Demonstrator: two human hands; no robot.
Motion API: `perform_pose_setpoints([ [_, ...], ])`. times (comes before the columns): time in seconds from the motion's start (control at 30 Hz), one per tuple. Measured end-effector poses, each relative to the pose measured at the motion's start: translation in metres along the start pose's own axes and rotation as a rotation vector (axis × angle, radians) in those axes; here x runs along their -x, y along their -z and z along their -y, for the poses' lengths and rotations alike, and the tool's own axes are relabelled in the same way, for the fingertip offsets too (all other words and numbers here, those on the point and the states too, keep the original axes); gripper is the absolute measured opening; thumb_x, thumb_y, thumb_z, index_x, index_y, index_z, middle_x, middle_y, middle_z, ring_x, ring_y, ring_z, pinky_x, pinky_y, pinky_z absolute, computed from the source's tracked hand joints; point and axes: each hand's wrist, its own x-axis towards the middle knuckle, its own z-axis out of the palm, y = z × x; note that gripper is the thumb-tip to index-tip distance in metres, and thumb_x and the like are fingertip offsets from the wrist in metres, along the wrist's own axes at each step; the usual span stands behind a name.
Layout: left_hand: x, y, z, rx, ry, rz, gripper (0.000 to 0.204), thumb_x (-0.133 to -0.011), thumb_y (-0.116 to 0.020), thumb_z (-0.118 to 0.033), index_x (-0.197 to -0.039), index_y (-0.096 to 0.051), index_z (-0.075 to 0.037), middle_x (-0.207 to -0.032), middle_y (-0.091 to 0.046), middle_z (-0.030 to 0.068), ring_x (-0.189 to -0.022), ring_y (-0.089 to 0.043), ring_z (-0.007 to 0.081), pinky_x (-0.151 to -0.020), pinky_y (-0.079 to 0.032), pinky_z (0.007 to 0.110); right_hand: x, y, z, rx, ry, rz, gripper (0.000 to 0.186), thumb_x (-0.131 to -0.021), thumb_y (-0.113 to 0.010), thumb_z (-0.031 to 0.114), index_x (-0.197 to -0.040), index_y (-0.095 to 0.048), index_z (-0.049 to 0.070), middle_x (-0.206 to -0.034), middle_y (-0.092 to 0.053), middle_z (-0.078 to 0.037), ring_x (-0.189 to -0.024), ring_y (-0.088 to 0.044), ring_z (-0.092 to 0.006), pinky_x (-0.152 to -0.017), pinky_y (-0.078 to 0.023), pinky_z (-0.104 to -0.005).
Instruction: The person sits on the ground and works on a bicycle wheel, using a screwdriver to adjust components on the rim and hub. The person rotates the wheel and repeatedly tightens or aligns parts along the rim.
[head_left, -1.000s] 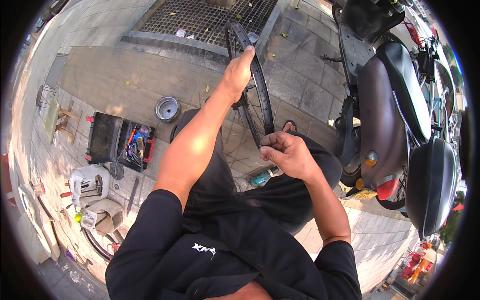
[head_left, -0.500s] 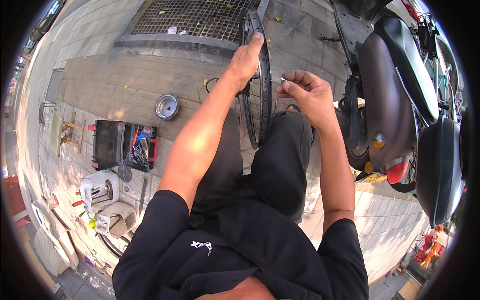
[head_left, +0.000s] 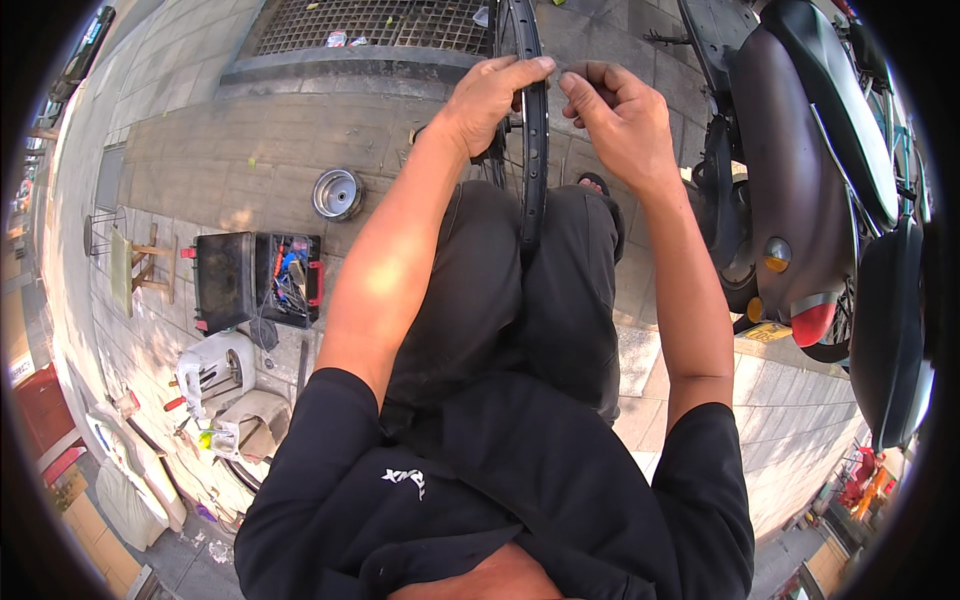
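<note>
A black bicycle wheel rim (head_left: 535, 175) stands upright, edge toward me, its lower end between my knees. Small holes run along its outer face, and thin spokes show beside it. My left hand (head_left: 485, 105) is closed around the rim near its upper part, with the thumb laid across the outer face. Just right of the rim, my right hand (head_left: 630, 120) is held with thumb and fingertips pinched together, apart from the rim by a small gap. Whatever lies between those fingertips is too small or hidden to make out.
On the paving at left sit a round metal hub-like part (head_left: 338, 194), an open black toolbox (head_left: 225, 280) full of tools, cut-open white plastic containers (head_left: 215, 370) and a small wooden stool (head_left: 150, 262). A scooter (head_left: 790, 190) stands close on the right. A metal grate (head_left: 380, 22) lies ahead.
My right hand has moved up, closer to the rim. The small silvery piece in its fingertips no longer shows. The rim has turned more edge-on, and my left thumb now crosses it.
</note>
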Motion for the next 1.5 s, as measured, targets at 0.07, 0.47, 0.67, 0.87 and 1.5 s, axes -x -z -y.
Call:
perform_pose_setpoints([
  [0.07, 0.005, -0.004, -0.002, 0.086, -0.007, 0.026, 0.036, -0.098, -0.074, -0.038, -0.101, -0.075, -0.002, -0.090, -0.069, 0.0014, -0.080, -0.059, 0.0118, -0.075, -0.049, 0.029, -0.009, -0.003, -0.008, 0.172, 0.176, -0.068, 0.031, -0.100, -0.071, 0.023, -0.115, -0.075, -0.004, -0.101, -0.077, -0.014, -0.088, -0.075, -0.0235, -0.080, -0.059, -0.0345],
  [0.47, -0.003, 0.019, 0.021, 0.455, 0.009, 0.242, 0.043, -0.103, -0.053, -0.037, -0.120, -0.072, -0.003, -0.111, -0.073, 0.0061, -0.103, -0.062, 0.0192, -0.089, -0.051, 0.036, -0.011, -0.001, -0.011, 0.076, 0.111, 0.040, 0.024, -0.100, -0.071, 0.018, -0.109, -0.075, -0.004, -0.096, -0.070, -0.014, -0.086, -0.071, -0.0251, -0.079, -0.056, -0.0361],
  [0.67, 0.006, 0.004, 0.005, 0.269, 0.036, 0.152, 0.031, -0.095, -0.073, -0.027, -0.113, -0.072, -0.002, -0.098, -0.068, 0.0022, -0.095, -0.063, 0.0136, -0.082, -0.052, 0.032, -0.016, 0.000, -0.018, 0.015, 0.187, 0.062, 0.019, -0.100, -0.071, 0.011, -0.113, -0.073, -0.002, -0.098, -0.070, -0.011, -0.085, -0.071, -0.0191, -0.076, -0.056, -0.0328],
  [0.87, 0.003, -0.003, 0.005, 0.319, 0.110, 0.041, 0.023, -0.094, -0.077, -0.021, -0.107, -0.073, -0.003, -0.094, -0.069, 0.0015, -0.085, -0.065, 0.0115, -0.075, -0.053, 0.030, -0.023, 0.003, -0.023, -0.017, 0.169, 0.100, 0.015, -0.100, -0.071, 0.009, -0.111, -0.074, -0.001, -0.099, -0.071, -0.009, -0.086, -0.071, -0.0171, -0.076, -0.056, -0.0311],
  [1.5, 0.001, -0.006, 0.007, 0.300, 0.070, 0.133, 0.034, -0.096, -0.077, -0.025, -0.113, -0.071, 0.004, -0.105, -0.075, 0.0107, -0.100, -0.070, 0.0186, -0.098, -0.054, 0.036, -0.021, 0.014, -0.037, -0.318, -0.025, 0.198, 0.017, -0.100, -0.069, 0.001, -0.114, -0.071, -0.008, -0.100, -0.077, -0.011, -0.092, -0.077, -0.0167, -0.082, -0.063, -0.0297],
])
